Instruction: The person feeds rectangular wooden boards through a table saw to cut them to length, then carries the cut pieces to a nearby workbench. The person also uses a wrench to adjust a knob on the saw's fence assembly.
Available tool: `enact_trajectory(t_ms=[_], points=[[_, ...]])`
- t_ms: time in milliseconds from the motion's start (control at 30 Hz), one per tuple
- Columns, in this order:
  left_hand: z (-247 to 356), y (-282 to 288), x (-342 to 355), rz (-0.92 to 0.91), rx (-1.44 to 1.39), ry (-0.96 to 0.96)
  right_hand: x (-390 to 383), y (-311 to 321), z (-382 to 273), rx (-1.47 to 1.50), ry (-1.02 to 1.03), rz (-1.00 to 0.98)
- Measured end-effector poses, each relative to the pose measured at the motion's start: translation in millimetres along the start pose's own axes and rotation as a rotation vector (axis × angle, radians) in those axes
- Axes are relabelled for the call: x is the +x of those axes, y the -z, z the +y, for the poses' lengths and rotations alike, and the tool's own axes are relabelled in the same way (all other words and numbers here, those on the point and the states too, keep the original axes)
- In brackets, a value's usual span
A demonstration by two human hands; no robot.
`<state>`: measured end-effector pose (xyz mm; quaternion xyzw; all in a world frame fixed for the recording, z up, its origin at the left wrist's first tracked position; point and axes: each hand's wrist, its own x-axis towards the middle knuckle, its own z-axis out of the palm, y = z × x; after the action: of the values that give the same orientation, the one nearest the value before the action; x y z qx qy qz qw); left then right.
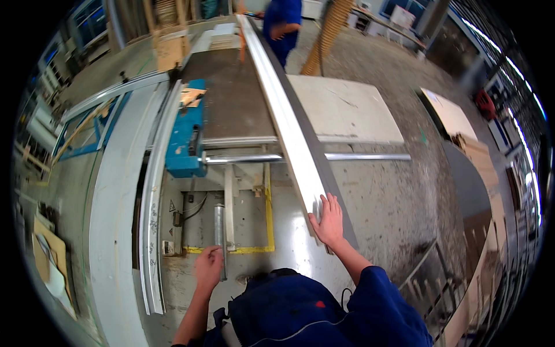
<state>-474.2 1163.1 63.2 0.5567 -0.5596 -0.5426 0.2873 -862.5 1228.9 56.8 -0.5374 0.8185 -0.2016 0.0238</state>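
Observation:
A long white glossy panel (283, 121) lies over the machine's dark table (234, 92) and runs from the far end to close in front of me. A dark grey strip (324, 168) runs along its right side. My right hand (329, 224) rests on the panel's near end, with fingers stretched out. Lower left, my left hand (208, 267) is held with its fingers curled, and nothing shows sticking out of it. Right beside it stands an upright metal tube (219, 231); whether they touch I cannot tell.
A teal machine block (186, 139) with wood scraps sits left of the table, beside a long pale sliding rail (118, 196). A metal bar (370, 157) crosses beneath the panel. Another person (282, 29) stands at the far end. Stacked boards (451, 115) lie right.

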Motion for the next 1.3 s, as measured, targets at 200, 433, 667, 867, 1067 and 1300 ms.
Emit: enact_trajectory(t_ms=[200,433,667,867,1067,1300], points=[[33.2,-139.1,2.0,-0.469,-0.026,0.086,-109.0,16.3,64.6,0.284,-0.213,0.010],[43.3,-284.6,46.1,-0.412,-0.257,0.463,-260.2,16.6,115.3,0.463,-0.502,0.153],[17.6,-323.2,60.1,-0.173,0.008,0.410,-367.9,-6.6,165.2,0.431,-0.709,0.112],[26.5,-309.2,20.2,-0.169,0.054,0.333,-370.7,20.2,171.9,0.548,-0.767,0.070],[-36.0,-270.8,-38.9,-0.246,-0.066,0.328,-328.1,48.5,136.3,0.683,-0.510,0.127],[-55.5,-223.3,-161.7,-0.144,0.114,0.163,-290.2,47.7,77.5,0.852,-0.141,-0.185]])
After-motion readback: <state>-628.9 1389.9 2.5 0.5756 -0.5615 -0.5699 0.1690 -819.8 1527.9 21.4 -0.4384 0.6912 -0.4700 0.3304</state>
